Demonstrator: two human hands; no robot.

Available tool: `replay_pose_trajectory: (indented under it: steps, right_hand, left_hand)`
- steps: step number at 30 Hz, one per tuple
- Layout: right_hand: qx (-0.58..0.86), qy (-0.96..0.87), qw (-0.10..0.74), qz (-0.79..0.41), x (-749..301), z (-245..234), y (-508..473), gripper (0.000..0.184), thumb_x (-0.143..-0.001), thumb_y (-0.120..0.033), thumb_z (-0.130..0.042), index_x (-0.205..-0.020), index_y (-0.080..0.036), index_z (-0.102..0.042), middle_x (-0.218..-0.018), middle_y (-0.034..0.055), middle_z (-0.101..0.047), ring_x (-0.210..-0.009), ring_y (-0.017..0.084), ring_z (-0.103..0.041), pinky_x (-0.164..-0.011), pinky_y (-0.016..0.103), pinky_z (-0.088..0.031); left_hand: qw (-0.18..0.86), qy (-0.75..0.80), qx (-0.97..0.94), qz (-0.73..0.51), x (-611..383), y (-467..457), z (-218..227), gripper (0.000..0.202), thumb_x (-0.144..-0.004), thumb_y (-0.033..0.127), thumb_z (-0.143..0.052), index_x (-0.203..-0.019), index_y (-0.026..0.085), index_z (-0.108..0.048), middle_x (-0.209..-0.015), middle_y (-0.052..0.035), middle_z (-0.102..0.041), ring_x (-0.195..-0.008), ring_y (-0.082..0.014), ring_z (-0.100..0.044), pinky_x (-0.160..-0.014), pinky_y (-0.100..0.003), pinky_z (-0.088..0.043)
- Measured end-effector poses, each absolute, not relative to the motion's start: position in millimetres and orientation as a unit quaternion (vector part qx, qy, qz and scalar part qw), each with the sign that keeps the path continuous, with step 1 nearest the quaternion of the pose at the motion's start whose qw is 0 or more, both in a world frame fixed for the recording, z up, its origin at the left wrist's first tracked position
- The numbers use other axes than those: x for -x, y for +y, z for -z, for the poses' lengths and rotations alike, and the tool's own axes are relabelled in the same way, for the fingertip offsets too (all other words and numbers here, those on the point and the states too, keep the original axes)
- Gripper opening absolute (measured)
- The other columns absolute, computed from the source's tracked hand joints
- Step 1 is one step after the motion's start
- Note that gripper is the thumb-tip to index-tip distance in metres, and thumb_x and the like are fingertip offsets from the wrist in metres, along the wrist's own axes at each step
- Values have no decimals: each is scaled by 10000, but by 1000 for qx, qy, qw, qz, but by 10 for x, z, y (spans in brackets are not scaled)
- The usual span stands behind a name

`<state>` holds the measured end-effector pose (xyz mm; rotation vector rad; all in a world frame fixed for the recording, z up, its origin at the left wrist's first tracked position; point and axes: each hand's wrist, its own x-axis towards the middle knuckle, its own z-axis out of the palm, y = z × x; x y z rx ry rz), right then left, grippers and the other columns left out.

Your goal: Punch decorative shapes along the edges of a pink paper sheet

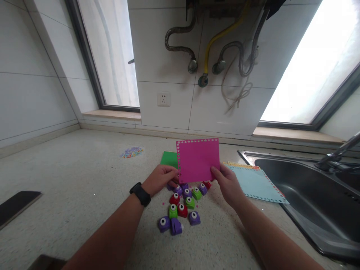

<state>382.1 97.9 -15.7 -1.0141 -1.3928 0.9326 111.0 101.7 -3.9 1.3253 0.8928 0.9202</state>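
Observation:
A pink sheet of paper [198,161] is held up above the counter, with small punched shapes along its top and left edges. My right hand [226,183] grips its lower right side, thumb on the front and fingers behind. At the lower left corner, my left hand [164,176] has thumb and fingers closed at the edge; the exact contact is partly hidden. Beneath the sheet lie several small craft punches in purple, green and red, such as a purple punch [194,218], a green punch [173,211] and a red punch [182,210].
A green sheet [168,159] lies behind the pink one. To the right, a light blue sheet with punched edges [255,182] rests over yellow paper, beside the sink [295,187]. Paper bits [131,152] are heaped at back left. A dark flat object [18,204] lies far left.

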Motion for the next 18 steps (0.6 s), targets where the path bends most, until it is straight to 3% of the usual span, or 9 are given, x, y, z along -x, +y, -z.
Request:
replay_pose_trajectory:
  steps: [7, 18]
  right_hand:
    - [433, -592, 554, -393, -3824, 160, 984, 296, -914, -473, -666, -1018, -200, -717, -832, 28, -669, -705, 173, -539, -657, 301, -444]
    - [426, -596, 555, -395, -3846, 206, 991, 287, -932, -459, -660, -1081, -221, -722, -891, 34, -690, -742, 185, -558, -681, 311, -457]
  left_hand:
    - [622, 367, -559, -407, -1115, 1016, 59, 429, -780, 522, -778, -851, 100, -754, -801, -118, -780, -594, -145, -709, -573, -235, -537]
    - [661, 337, -521, -421, -1144, 1000, 59, 593, -775, 678, -711, -859, 91, -710, -746, -128, -762, -592, -199, -720, -567, -303, -593]
